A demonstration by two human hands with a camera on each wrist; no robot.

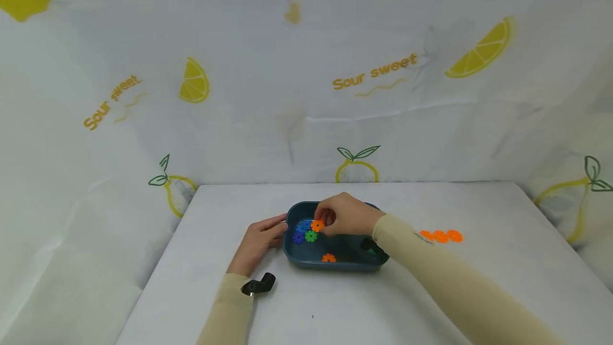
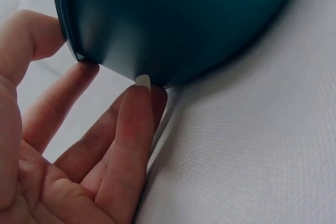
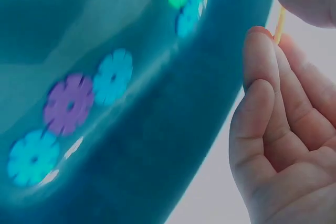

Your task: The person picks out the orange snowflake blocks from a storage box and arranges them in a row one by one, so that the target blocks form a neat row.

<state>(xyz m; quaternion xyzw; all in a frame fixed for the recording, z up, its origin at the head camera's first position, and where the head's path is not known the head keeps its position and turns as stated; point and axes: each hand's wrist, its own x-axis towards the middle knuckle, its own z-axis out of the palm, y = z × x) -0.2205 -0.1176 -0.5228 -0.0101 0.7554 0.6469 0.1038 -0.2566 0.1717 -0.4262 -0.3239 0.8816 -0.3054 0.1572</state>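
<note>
The right hand (image 1: 346,215) pinches an orange snowflake disc (image 1: 317,225) over the teal tray (image 1: 335,265), above the blue and green discs. A loose pinch could drop it. The left hand (image 1: 259,241), fingers straight, braces the tray's left wall.

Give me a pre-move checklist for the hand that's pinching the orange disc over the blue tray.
1. Right hand pinches an orange disc: ok; the right wrist view shows it edge-on between thumb and fingertip.
2. Left hand steadies the blue tray: ok, fingertips touch its outer wall.
3. Tray flat on the table: ok.
4. Joined discs lie in the tray under the pinched disc: ok.
5. Pinched disc already slotted into them: cannot tell.
6. Spare orange discs on the table, right of the tray: ok.
</note>
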